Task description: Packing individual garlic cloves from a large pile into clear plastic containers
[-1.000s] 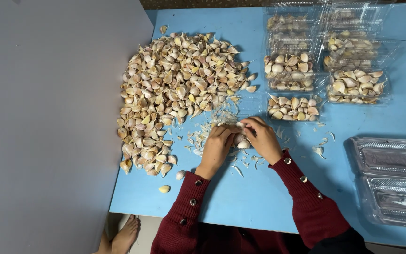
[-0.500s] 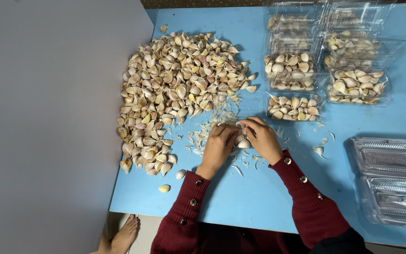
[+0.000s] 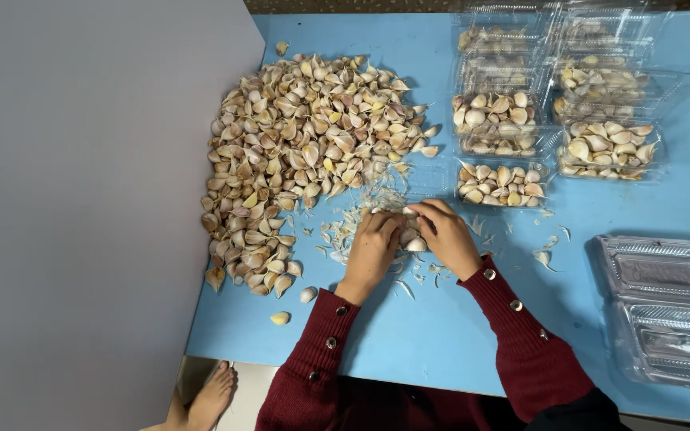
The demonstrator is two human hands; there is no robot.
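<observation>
Hands close together over garlic on a blue table (image 3: 457, 335).

Nearest, dark red sleeves (image 3: 521, 335) with buttons; left hand (image 3: 373, 247) curled palm-down among loose papery skins (image 3: 345, 231), hold underneath not visible; right hand (image 3: 445, 235) curled beside it, fingers bent round a garlic clove (image 3: 417, 244); off right, empty clear plastic trays (image 3: 664, 307); beyond, a large heap of unpeeled cloves (image 3: 305, 152); farthest right, clear boxes filled with cloves (image 3: 497, 120).

A few pale garlic cloves (image 3: 414, 239), skins papery and partly off, lie clustered between both hands on the blue bench (image 3: 409, 343), just near of the big clove heap (image 3: 305, 152).
</observation>
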